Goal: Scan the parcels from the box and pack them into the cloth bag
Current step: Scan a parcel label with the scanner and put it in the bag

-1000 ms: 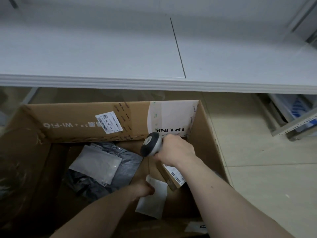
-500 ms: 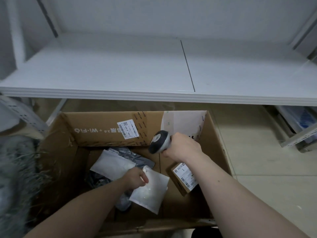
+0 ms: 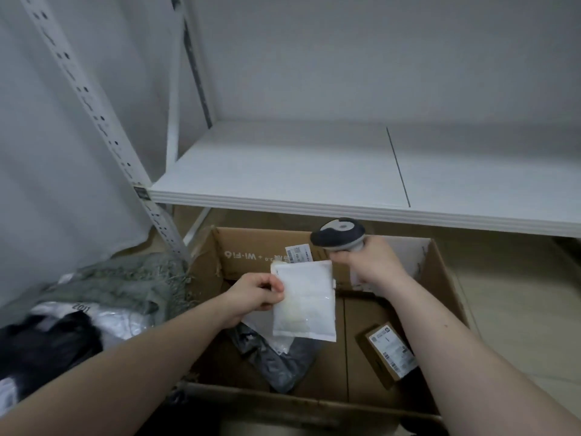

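My left hand point(image 3: 256, 295) pinches a white padded parcel point(image 3: 303, 302) by its left edge and holds it upright above the open cardboard box point(image 3: 446, 297). My right hand point(image 3: 369, 265) grips a handheld scanner point(image 3: 341, 232), whose dark head sits just above and to the right of the parcel. Down in the box lie a grey plastic mailer point(image 3: 283, 363), partly under another pale parcel, and a small brown carton with a label point(image 3: 391, 349). The grey-green cloth bag point(image 3: 125, 284) lies left of the box, with white and black parcels point(image 3: 103, 322) in it.
A white shelf board point(image 3: 283, 171) runs just behind and above the box. A perforated white upright point(image 3: 94, 102) stands at the left, against a pale wall. Tiled floor point(image 3: 518, 309) shows to the right of the box.
My left hand has lifted the white parcel out of the box and raised it up toward the scanner. The view has swung left, bringing the cloth bag into sight.
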